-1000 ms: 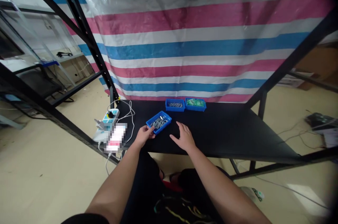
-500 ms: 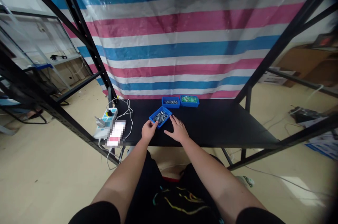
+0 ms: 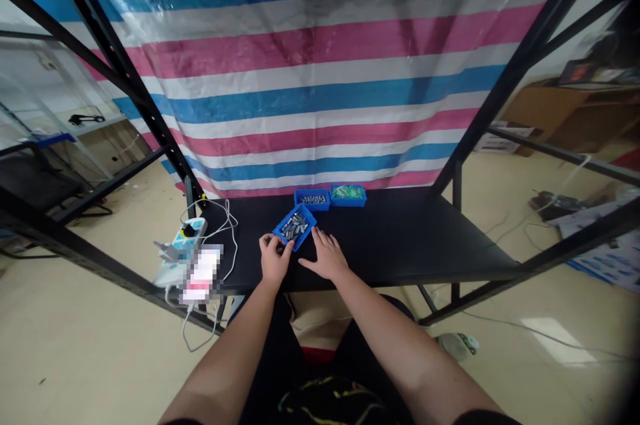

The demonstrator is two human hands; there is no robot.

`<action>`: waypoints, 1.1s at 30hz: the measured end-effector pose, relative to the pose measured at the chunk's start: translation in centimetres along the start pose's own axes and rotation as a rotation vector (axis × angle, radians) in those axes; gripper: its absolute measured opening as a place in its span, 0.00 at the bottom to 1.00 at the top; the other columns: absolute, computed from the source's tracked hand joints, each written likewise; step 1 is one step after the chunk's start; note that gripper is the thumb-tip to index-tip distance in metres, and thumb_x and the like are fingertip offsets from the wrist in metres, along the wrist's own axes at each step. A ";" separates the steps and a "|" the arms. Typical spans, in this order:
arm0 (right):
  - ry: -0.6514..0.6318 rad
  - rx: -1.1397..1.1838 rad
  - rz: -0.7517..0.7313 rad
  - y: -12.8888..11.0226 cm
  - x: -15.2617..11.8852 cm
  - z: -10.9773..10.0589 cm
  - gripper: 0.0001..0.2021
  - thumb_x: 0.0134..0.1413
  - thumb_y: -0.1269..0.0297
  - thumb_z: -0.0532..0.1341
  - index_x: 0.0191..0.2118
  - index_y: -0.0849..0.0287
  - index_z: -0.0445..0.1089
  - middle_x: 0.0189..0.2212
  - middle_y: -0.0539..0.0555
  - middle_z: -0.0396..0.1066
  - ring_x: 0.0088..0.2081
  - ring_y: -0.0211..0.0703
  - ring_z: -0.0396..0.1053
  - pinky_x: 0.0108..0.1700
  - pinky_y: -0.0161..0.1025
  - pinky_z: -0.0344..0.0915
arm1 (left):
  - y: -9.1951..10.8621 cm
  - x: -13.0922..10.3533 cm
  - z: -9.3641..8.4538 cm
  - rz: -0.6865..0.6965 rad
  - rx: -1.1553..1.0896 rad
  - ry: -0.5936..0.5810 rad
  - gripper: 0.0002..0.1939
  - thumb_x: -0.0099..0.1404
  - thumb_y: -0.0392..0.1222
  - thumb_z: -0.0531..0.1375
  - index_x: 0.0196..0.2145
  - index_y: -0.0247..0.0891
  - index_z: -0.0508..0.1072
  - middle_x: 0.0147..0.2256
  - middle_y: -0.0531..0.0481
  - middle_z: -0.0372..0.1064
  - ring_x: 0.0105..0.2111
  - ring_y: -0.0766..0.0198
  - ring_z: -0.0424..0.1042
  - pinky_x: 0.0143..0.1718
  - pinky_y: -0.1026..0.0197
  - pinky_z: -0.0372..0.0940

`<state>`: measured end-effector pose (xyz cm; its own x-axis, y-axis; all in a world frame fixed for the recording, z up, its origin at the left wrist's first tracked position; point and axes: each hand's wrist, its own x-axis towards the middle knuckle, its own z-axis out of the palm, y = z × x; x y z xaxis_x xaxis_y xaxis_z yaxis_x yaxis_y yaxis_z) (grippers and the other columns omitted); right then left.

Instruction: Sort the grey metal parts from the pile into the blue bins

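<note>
A blue plastic bin (image 3: 309,233) full of small grey metal pieces (image 3: 296,226) sits at an angle on the black tabletop. At its near left corner, my left hand (image 3: 275,261) holds the bin's wall between thumb and curled fingers; part of the grip is hidden. My right hand (image 3: 329,257) is open, thumb spread from the fingers, with its fingertips against the bin's right side. Behind stand a second blue bin (image 3: 313,207) of small shiny metal parts and a third blue bin (image 3: 349,202) with green pieces.
The black table (image 3: 400,245) is set in a black metal frame, with a striped sheet (image 3: 310,98) hanging behind. On its left lie a white power strip (image 3: 173,271), a pixelated phone (image 3: 203,275) and loose white cables (image 3: 233,231).
The bin is turned a little more steeply, its far end close to the back bins. My left fingers have shifted around its near left corner. The camera view has swung slightly right.
</note>
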<state>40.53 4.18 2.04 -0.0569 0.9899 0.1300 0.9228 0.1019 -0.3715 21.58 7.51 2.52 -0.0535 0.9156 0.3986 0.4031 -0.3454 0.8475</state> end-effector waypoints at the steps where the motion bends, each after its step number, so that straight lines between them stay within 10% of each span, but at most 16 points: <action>1: -0.002 -0.001 0.000 0.0 0.0 0.0 0.57 0.52 0.31 0.57 0.75 0.64 0.34 0.74 0.63 0.40 0.73 0.57 0.41 0.72 0.54 0.34 | 0.0 -0.1 0.1 0.008 0.005 0.000 0.15 0.63 0.54 0.64 0.33 0.39 0.71 0.52 0.41 0.56 0.51 0.53 0.69 0.45 0.55 0.75; 17: 0.031 0.039 0.141 -1.9 2.6 1.3 0.63 0.47 0.37 0.64 0.73 0.72 0.30 0.73 0.71 0.32 0.74 0.62 0.33 0.71 0.55 0.28 | 0.0 0.0 0.3 0.152 0.195 -0.101 0.12 0.63 0.48 0.64 0.34 0.41 0.66 0.45 0.45 0.64 0.48 0.54 0.70 0.50 0.53 0.68; 22: 0.052 0.090 0.125 -2.4 3.8 1.6 0.61 0.46 0.49 0.67 0.74 0.70 0.28 0.74 0.69 0.29 0.74 0.59 0.32 0.72 0.49 0.34 | -0.5 0.0 0.5 0.050 0.230 -0.060 0.23 0.58 0.49 0.69 0.44 0.41 0.62 0.39 0.50 0.66 0.38 0.59 0.71 0.42 0.56 0.68; 33: 0.062 0.111 0.137 -2.3 3.9 1.6 0.58 0.48 0.51 0.66 0.74 0.70 0.32 0.74 0.70 0.30 0.74 0.62 0.29 0.72 0.51 0.33 | -1.1 0.6 0.9 0.045 0.114 -0.132 0.40 0.58 0.48 0.70 0.64 0.37 0.60 0.54 0.36 0.70 0.54 0.48 0.73 0.55 0.47 0.69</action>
<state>37.56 7.95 1.93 0.0933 0.9876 0.1261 0.8726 -0.0201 -0.4881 21.90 8.59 1.53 0.0844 0.9214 0.3793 0.5038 -0.3679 0.7816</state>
